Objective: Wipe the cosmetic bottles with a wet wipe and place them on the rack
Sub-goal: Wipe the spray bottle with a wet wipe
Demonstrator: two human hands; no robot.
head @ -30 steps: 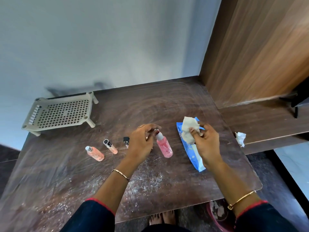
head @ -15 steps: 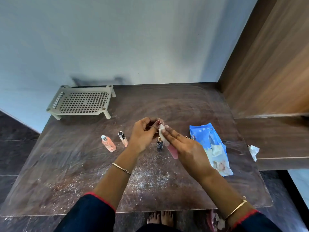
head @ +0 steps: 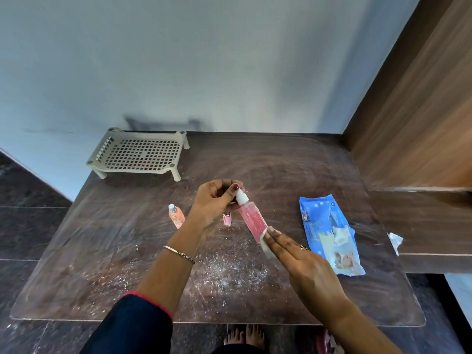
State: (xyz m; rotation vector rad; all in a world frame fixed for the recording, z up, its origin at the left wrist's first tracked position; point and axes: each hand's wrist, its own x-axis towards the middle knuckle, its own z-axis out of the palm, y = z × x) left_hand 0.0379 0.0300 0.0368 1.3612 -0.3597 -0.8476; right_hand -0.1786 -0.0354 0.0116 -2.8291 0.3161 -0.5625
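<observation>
We are pinching pink bottle (head: 251, 218) by cap with left hand (head: 213, 205); right hand (head: 301, 261), fingers flat, now sliding wet wipe (head: 267, 242) down to base. Wiping nearly finishing; rack (head: 139, 153) standing bare, peach bottle (head: 176, 216) waiting.

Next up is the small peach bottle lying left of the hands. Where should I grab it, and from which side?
Grip the peach bottle across its body, below the clear cap, coming from above. It looks tilted or lying, cap toward the rack, with bare table along both sides for fingers.
</observation>
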